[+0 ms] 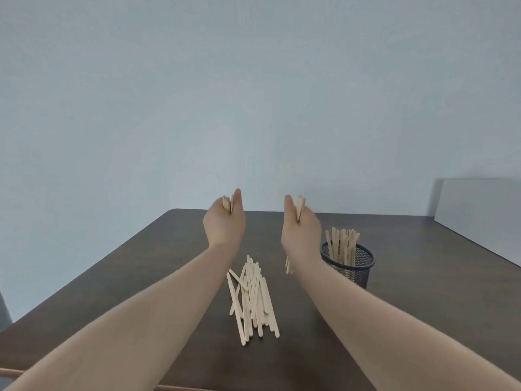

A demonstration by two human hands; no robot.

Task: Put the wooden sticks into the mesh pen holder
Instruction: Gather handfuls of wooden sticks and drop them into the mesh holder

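A pile of flat wooden sticks (252, 297) lies on the dark table (141, 277) between my forearms. The black mesh pen holder (351, 263) stands upright to the right, with several sticks (342, 244) standing in it. My left hand (224, 224) is raised above the table, closed around a few sticks whose ends poke out at the top. My right hand (301, 230) is raised too, just left of the holder, gripping a bundle of sticks; their upper ends show above the fingers and their lower ends (288, 266) below the wrist.
A pale blue wall fills the background. A white board (479, 204) leans at the table's far right corner. The table's front edge runs along the bottom left of the view.
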